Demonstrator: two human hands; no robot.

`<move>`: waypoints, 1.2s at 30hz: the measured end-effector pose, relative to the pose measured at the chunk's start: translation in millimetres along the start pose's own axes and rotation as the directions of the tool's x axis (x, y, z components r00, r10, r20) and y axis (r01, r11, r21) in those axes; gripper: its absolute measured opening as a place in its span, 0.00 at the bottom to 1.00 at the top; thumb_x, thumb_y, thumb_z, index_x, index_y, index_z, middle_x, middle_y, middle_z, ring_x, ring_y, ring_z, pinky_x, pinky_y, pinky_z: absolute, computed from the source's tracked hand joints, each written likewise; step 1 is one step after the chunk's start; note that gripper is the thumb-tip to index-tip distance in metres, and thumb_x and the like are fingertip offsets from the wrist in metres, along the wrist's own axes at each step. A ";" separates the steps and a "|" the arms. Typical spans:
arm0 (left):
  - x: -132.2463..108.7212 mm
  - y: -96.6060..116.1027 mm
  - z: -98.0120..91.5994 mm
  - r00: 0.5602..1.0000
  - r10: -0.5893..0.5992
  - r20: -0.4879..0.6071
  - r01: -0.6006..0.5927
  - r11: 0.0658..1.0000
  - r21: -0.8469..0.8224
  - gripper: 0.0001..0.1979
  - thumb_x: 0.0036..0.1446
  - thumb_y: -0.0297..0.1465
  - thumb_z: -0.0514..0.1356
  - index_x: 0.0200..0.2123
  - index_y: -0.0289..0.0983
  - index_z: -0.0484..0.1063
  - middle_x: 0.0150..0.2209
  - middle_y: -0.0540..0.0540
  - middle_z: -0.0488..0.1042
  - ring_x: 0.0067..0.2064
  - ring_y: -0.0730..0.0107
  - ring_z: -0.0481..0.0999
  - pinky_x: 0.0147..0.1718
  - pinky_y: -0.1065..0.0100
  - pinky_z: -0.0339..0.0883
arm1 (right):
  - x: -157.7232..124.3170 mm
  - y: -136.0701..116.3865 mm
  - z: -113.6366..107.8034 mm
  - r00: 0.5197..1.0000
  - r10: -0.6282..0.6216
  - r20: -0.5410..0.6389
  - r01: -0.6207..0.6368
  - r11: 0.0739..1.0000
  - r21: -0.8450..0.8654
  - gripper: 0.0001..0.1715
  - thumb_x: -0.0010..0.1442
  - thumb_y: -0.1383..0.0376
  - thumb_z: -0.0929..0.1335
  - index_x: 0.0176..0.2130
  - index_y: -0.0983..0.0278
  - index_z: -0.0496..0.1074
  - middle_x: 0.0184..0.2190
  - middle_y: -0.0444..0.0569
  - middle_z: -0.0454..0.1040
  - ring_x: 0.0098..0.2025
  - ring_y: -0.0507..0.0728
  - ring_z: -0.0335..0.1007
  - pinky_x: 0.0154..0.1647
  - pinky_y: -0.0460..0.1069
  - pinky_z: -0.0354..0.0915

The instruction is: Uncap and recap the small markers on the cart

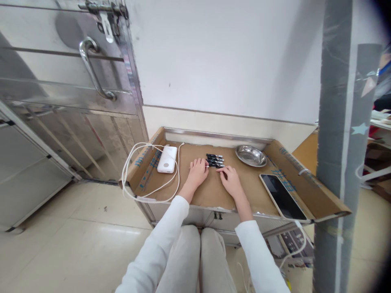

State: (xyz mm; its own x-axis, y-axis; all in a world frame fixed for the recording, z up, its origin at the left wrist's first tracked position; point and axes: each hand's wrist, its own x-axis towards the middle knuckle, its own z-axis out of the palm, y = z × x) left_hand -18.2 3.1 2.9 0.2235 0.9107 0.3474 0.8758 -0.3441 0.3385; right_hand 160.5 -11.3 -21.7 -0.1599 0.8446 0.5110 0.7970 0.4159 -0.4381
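Observation:
A small pile of several short black parts with silver tips (215, 160) lies in the middle of a cardboard-lined table (210, 191). My left hand (198, 171) rests palm down just left of the pile, fingers loosely spread, its fingertips touching the nearest part. My right hand (231, 180) lies flat just below and right of the pile, index finger stretched toward it. Neither hand holds anything that I can see.
A white power bank (167, 159) with a looping white cable (134, 179) lies at the table's left. A shallow steel dish (251, 156) sits at the back right, a dark-screened phone (282, 196) on the right. A metal door (70, 81) stands left, a grey column (339, 142) right.

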 end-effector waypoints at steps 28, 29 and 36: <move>0.0 -1.4 -0.5 0.996 0.086 -0.034 -0.086 0.996 0.013 0.11 0.65 0.31 0.47 0.46 0.39 0.66 0.46 0.44 0.68 0.48 0.63 0.66 0.49 0.62 0.57 | -4.4 -8.4 2.1 0.999 -0.046 0.025 0.050 0.985 -0.163 0.23 0.62 0.66 0.57 0.54 0.57 0.67 0.54 0.53 0.64 0.51 0.61 0.61 0.50 0.58 0.61; -0.1 -1.2 -0.7 0.996 0.086 -0.029 -0.085 0.996 0.018 0.12 0.65 0.32 0.46 0.46 0.39 0.66 0.45 0.44 0.69 0.48 0.63 0.66 0.49 0.62 0.57 | -4.4 -8.2 2.2 0.999 -0.046 0.021 0.048 0.985 -0.167 0.22 0.62 0.66 0.58 0.53 0.57 0.67 0.54 0.53 0.65 0.51 0.61 0.61 0.50 0.58 0.61; -0.5 0.1 -3.3 0.992 0.129 0.000 -0.129 0.992 0.001 0.10 0.65 0.34 0.47 0.41 0.39 0.67 0.43 0.45 0.70 0.47 0.64 0.66 0.48 0.61 0.56 | -3.0 -9.8 0.3 0.999 -0.047 -0.009 0.044 0.981 -0.186 0.19 0.61 0.66 0.60 0.49 0.59 0.70 0.50 0.55 0.65 0.48 0.62 0.61 0.51 0.58 0.60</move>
State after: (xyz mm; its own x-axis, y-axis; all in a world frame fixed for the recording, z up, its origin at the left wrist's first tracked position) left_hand -19.6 1.8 5.7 0.3347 0.8589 0.3877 0.8400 -0.4584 0.2902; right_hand 153.0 -17.8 -19.2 -0.1919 0.8212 0.5374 0.8837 0.3828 -0.2694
